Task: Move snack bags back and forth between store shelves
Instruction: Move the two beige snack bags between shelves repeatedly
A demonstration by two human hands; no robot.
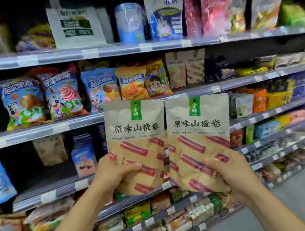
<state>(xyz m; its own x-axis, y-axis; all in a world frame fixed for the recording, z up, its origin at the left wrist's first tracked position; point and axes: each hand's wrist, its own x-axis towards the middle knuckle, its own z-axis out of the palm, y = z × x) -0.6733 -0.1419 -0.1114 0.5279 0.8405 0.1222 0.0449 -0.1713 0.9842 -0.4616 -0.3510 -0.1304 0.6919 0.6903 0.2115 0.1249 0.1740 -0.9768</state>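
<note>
Two matching tan snack bags are held up side by side in front of the shelves, each upright with its long axis running top to bottom and its green label at 12 o'clock, printed faces toward the camera. The left bag [136,136] stands nearly straight; the right bag [198,134] leans a little, its top tipped toward 1 o'clock. Their inner edges touch or just overlap — which one, I cannot tell.

The left hand [114,172] pinches the left bag's lower corner at about 7 o'clock, thumb pressed across the front, fingers behind. The right hand [229,169] clamps the right bag's lower corner at about 5 o'clock the same way, thumb on the front.

Behind them, at 11 o'clock, blue candy bags [42,98] with a cartoon cow stand on a grey shelf [34,131]. At 1 o'clock on that shelf stand two more tan bags [186,69] — upright, side by side.
</note>
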